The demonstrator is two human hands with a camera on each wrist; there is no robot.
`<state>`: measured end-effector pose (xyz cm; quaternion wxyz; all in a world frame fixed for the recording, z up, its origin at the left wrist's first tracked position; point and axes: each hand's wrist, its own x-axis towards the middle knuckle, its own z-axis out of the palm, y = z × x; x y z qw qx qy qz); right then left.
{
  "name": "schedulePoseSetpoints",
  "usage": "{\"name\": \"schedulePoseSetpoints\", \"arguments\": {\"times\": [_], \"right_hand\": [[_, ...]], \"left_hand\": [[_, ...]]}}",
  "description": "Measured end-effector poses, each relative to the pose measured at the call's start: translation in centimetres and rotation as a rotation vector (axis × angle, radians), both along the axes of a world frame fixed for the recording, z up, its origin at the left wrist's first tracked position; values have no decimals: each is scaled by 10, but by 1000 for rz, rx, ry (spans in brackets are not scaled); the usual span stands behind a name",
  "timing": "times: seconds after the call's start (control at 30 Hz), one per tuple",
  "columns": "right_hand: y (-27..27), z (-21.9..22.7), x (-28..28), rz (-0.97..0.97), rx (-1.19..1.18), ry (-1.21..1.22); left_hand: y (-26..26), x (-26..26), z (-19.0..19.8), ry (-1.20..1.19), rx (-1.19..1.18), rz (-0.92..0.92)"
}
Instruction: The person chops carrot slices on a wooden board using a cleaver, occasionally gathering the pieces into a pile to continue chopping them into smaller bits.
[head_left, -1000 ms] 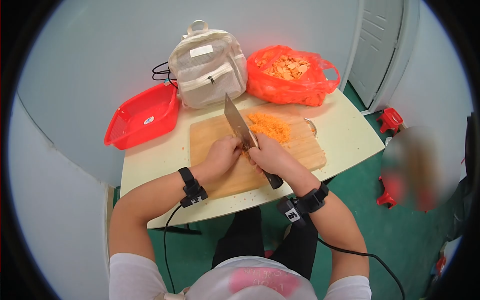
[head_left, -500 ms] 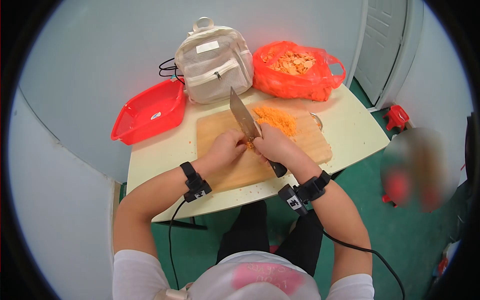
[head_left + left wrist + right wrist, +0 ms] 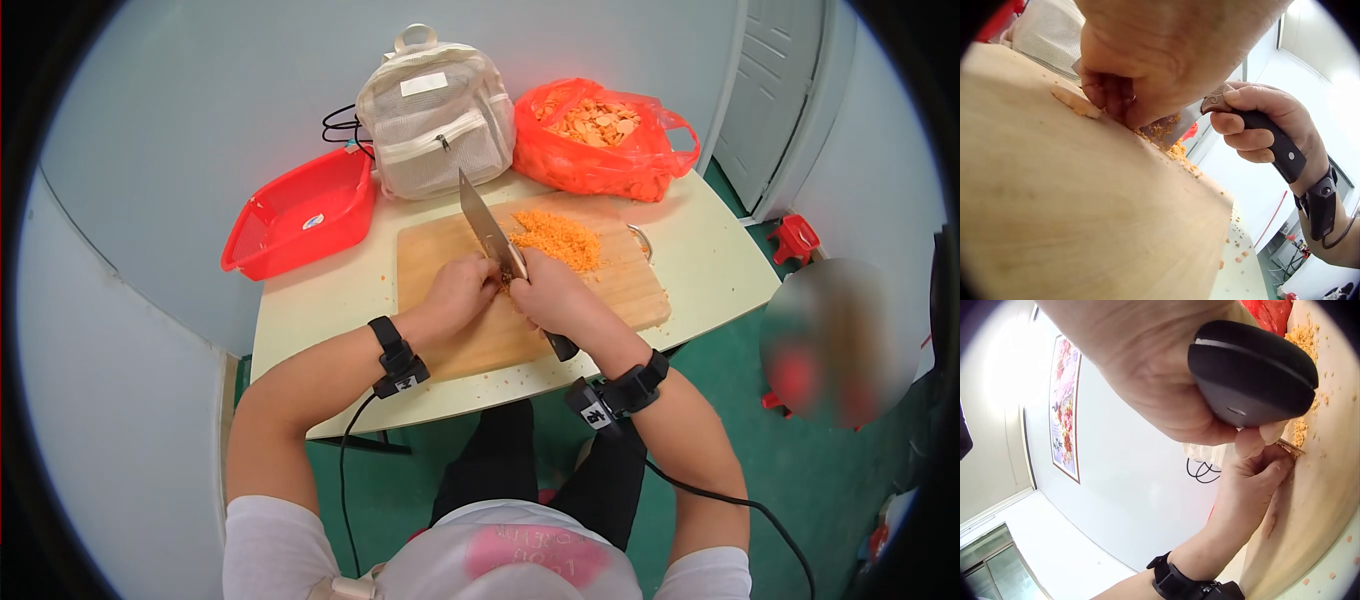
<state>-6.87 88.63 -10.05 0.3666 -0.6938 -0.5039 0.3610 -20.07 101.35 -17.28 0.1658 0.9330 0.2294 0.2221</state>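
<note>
The right hand [image 3: 555,293] grips the black handle [image 3: 1254,372] of a wide-bladed knife [image 3: 483,220], its blade standing on edge on the wooden cutting board [image 3: 430,340]. Close beside the blade, the left hand [image 3: 463,290] has its fingers curled down at the board. A thin orange piece [image 3: 1075,102] sticks out from under those fingers in the left wrist view; what else they cover is hidden. Orange crumbs [image 3: 1161,130] cling to the blade. Finely chopped orange bits [image 3: 560,240] lie heaped to the right of the knife.
Behind the board stand a pale mesh backpack [image 3: 435,120] and a red plastic bag [image 3: 600,150] of orange slices. A red basket [image 3: 305,215] sits at the table's back left. Small crumbs dot the table [image 3: 715,250].
The left hand's fingers have come closer to the blade than half a second ago. The head view has shifted slightly, with the table and backpack appearing farther right than one second ago.
</note>
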Motion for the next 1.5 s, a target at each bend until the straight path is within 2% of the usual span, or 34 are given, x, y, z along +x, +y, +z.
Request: {"name": "schedulePoseSetpoints", "arguments": {"times": [0.13,0.2,0.3,0.5,0.57,0.7,0.8,0.9,1.07,1.13,1.3,1.33,1.37,1.5], "right_hand": [[18,-16,5,36,18,-109],[13,-2,4,42,-16,-50],[11,-8,9,19,13,81],[-2,-1,8,23,2,127],[2,-1,6,12,-16,95],[17,-8,6,34,-33,-8],[12,1,10,56,-35,88],[6,-6,15,25,11,106],[4,-3,21,11,28,78],[6,-2,21,43,-63,22],[6,-1,18,16,-74,-44],[6,1,18,16,-71,-70],[5,3,17,22,-70,-74],[0,6,14,26,-11,-17]], "left_hand": [[2,-1,-2,-12,-24,-26],[4,1,3,-19,-6,-48],[2,-1,3,29,-16,-17],[3,1,1,-3,-21,-2],[2,1,5,49,-26,-7],[-1,0,-2,-7,-78,18],[1,0,4,-18,-9,-3],[0,-4,7,8,-58,-6],[1,-7,4,25,-63,-8],[1,-7,6,13,-82,-10],[-5,-8,14,27,-127,42],[-1,-7,10,71,-67,45],[0,-6,9,116,-5,49],[1,1,6,63,-34,61]]}}
